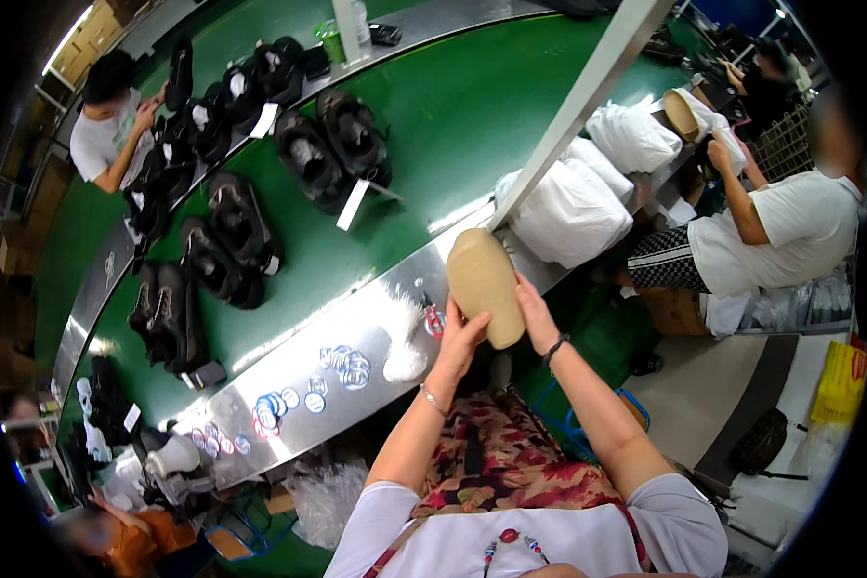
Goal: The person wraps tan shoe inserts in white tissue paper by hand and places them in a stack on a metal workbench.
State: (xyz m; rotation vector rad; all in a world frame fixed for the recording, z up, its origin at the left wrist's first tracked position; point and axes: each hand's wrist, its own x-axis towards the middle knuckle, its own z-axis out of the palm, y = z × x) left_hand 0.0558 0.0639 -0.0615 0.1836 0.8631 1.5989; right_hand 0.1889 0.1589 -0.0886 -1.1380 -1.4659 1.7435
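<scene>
I hold a tan shoe sole (483, 281) upright, bottom side toward me, over the metal edge (376, 332) of a green conveyor belt (453, 125). My left hand (460, 339) grips its lower left side. My right hand (535, 313) grips its right edge; a dark band sits on that wrist. Both forearms come up from my lap, which is covered by a patterned red cloth.
Several pairs of black shoes (332, 149) with white tags ride the belt. Round stickers (347, 366) lie on the metal edge. White stuffed bags (573, 207) sit at right by a seated person (780, 226). Another person (111, 125) works across the belt. A white post (588, 96) slants overhead.
</scene>
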